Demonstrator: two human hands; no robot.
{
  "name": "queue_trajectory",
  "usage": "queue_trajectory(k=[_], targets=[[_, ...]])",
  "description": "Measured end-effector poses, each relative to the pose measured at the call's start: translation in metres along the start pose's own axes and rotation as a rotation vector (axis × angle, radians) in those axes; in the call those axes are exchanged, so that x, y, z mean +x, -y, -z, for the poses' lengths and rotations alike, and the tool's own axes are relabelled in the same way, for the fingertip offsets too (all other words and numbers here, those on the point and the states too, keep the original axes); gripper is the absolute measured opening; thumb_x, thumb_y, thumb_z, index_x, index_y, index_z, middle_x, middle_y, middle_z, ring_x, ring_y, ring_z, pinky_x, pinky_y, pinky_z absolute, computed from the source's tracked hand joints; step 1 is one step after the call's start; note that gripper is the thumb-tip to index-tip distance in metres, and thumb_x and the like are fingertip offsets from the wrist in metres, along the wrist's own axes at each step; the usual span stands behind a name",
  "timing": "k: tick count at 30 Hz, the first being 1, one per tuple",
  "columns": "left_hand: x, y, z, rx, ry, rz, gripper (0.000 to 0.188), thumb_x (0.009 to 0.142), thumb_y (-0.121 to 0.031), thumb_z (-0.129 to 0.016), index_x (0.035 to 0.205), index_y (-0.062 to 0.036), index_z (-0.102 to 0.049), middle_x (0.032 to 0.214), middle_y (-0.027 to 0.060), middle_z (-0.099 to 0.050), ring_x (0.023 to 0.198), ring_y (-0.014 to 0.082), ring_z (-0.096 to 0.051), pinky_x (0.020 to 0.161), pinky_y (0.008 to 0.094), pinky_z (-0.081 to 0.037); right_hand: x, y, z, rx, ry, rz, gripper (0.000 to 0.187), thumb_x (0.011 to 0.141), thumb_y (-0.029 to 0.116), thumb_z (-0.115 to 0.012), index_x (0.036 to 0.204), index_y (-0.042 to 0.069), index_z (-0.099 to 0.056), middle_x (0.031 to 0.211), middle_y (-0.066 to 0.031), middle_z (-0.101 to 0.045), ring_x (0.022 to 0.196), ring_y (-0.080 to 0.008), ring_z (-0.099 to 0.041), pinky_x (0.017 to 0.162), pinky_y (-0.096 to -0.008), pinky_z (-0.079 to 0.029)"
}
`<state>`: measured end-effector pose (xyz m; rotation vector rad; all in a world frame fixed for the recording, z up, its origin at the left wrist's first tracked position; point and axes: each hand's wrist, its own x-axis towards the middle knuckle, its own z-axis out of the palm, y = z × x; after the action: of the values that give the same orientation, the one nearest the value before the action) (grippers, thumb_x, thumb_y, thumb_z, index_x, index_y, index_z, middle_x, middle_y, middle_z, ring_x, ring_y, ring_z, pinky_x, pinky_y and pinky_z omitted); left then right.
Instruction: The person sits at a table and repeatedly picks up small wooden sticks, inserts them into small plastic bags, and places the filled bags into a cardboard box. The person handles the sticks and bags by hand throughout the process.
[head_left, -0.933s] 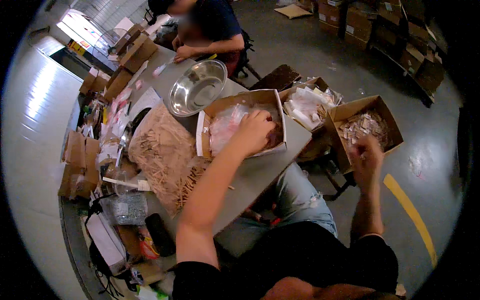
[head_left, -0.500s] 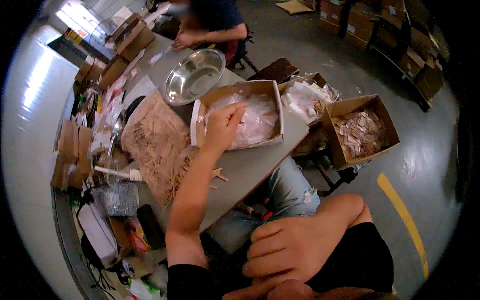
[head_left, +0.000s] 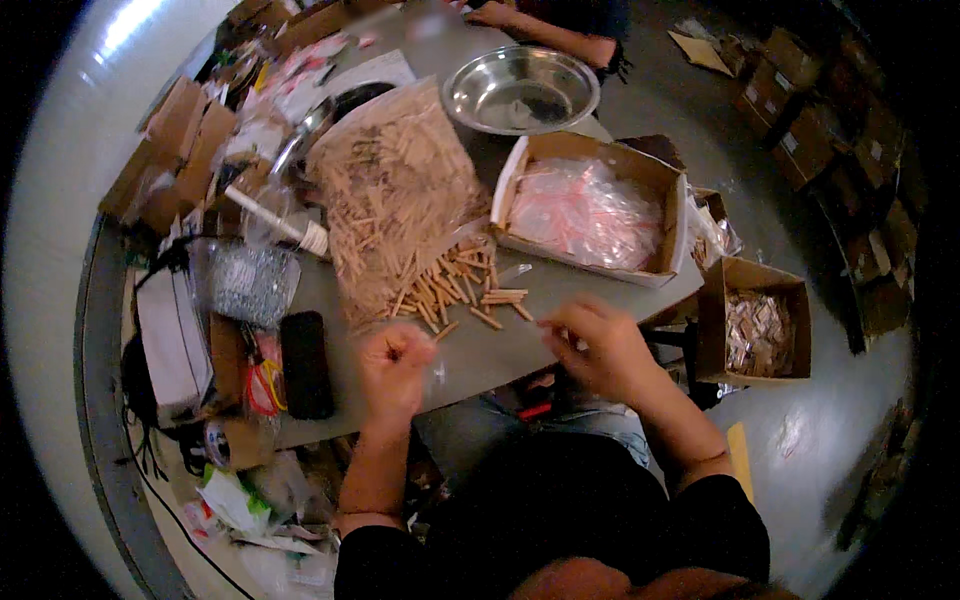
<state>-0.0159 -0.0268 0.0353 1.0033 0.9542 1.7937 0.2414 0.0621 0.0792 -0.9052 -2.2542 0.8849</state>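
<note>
My left hand (head_left: pixel 393 372) is over the near table edge, fingers curled in, with a small clear plastic bag (head_left: pixel 438 372) glinting beside them. To its right, my right hand (head_left: pixel 597 348) is raised, blurred, thumb and fingers drawn together; whatever they hold is too small to make out. Just beyond both hands, short wooden sticks (head_left: pixel 450 288) spill from the mouth of a large clear bag (head_left: pixel 395 165) full of them. A white-edged carton (head_left: pixel 585 262) at the right holds a heap of clear bags (head_left: pixel 590 210) with pinkish-red lines.
A steel basin (head_left: pixel 520 80) stands beyond the carton, near another person's forearm (head_left: pixel 555 38). Right of the table, a brown box (head_left: pixel 712 325) holds packed pieces. Leftward lie a black pouch (head_left: pixel 305 365), red-handled scissors (head_left: pixel 265 388), bubble wrap (head_left: pixel 250 285) and a white-handled brush-like tool (head_left: pixel 270 218).
My left hand has come back from the carton of bags to the near table edge. My right hand has risen from near my body to the sticks' right. The view has shifted.
</note>
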Motion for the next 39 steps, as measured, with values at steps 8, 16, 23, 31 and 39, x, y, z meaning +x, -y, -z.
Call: queue_trajectory(k=[8,16,23,31,39], targets=[[-0.08,-0.006,-0.02,0.091,0.053,0.43,0.004,0.085,-0.002,-0.065,0.082,0.0009,-0.065,0.088,0.0099,-0.066,0.084,0.0166,-0.062,0.078,0.0277,-0.048,0.051,-0.032,-0.072,-0.237,-0.13,-0.038,0.017,0.081,0.016,-0.068,0.095,0.005,-0.066,0.094,-0.0149,-0.061,0.08,-0.0349,-0.062,0.07,-0.0409,-0.051],[-0.085,0.026,-0.011,-0.015,0.299,0.533,0.006,0.084,-0.004,-0.069,0.084,0.0,-0.065,0.094,0.0111,-0.068,0.081,0.0165,-0.064,0.079,0.0287,-0.05,0.041,-0.04,-0.059,-0.384,-0.162,-0.159,0.016,0.081,0.015,-0.068,0.093,0.004,-0.066,0.095,-0.0169,-0.061,0.081,-0.0374,-0.061,0.071,-0.0418,-0.05],[-0.084,0.059,-0.025,-0.089,0.487,0.724,0.016,0.084,-0.01,-0.071,0.094,-0.0048,-0.061,0.1,0.0055,-0.065,0.086,0.0111,-0.059,0.078,0.0259,-0.048,0.032,-0.033,-0.057,-0.344,-0.098,-0.066,0.026,0.081,0.018,-0.069,0.103,0.005,-0.067,0.101,-0.0179,-0.059,0.088,-0.0369,-0.06,0.077,-0.0422,-0.05],[-0.089,0.097,-0.042,0.01,0.305,0.936,0.014,0.084,-0.015,-0.071,0.09,-0.0079,-0.06,0.087,0.0008,-0.06,0.079,0.0095,-0.055,0.071,0.0226,-0.044,0.02,-0.03,-0.05,-0.292,0.016,0.056,0.021,0.08,0.007,-0.067,0.1,0.008,-0.07,0.1,-0.0152,-0.058,0.091,-0.0321,-0.061,0.079,-0.0377,-0.051],[-0.084,0.105,-0.045,-0.498,0.24,1.041,0.023,0.085,-0.02,-0.071,0.1,-0.009,-0.059,0.088,0.002,-0.06,0.081,0.0144,-0.057,0.071,0.026,-0.047,-0.003,-0.011,-0.039,-0.086,0.407,0.16,0.029,0.079,0.002,-0.062,0.106,0.011,-0.069,0.105,-0.014,-0.057,0.1,-0.0318,-0.058,0.085,-0.0379,-0.05]])
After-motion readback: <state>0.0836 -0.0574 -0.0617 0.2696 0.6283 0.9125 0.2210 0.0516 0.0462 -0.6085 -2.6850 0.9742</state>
